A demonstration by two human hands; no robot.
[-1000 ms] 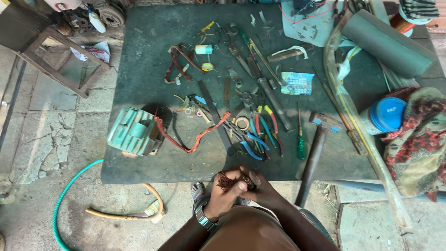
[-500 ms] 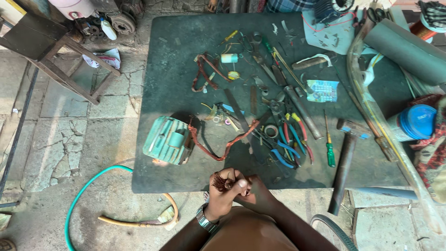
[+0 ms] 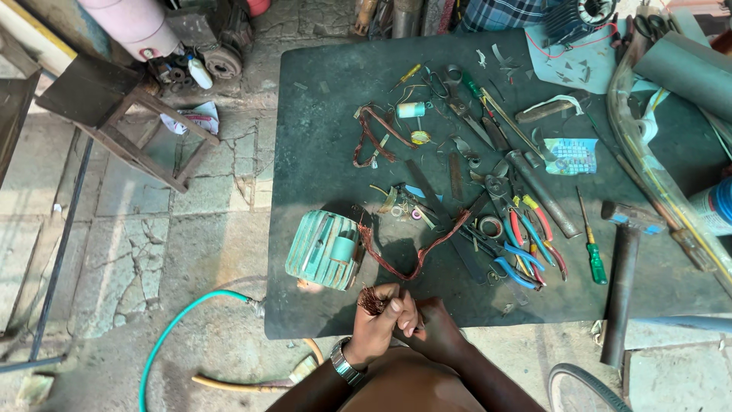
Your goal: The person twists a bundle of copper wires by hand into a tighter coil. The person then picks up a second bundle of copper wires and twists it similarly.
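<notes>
At the near edge of a dark mat point(image 3: 320, 168), my left hand point(image 3: 379, 326), with a wristwatch on its wrist, pinches a small bundle of copper wire point(image 3: 371, 300). My right hand point(image 3: 435, 332) presses against it from the right, fingers closed on the same bundle. A pale green motor housing point(image 3: 324, 249) lies just beyond my left hand. From it a reddish-brown coil of wire point(image 3: 415, 252) trails right toward a pile of hand tools.
Pliers with red and blue handles point(image 3: 526, 244), a green screwdriver point(image 3: 593, 255) and a hammer point(image 3: 621, 282) lie at the right. A wooden stool point(image 3: 114, 114) stands at the upper left. A green hose point(image 3: 183, 320) curves over the cracked floor. A grey pipe point(image 3: 686, 69) lies at the far right.
The view has swung left, so the mat and tools sit further right in frame. My two hands stay together on the wire bundle, now nearer the motor housing.
</notes>
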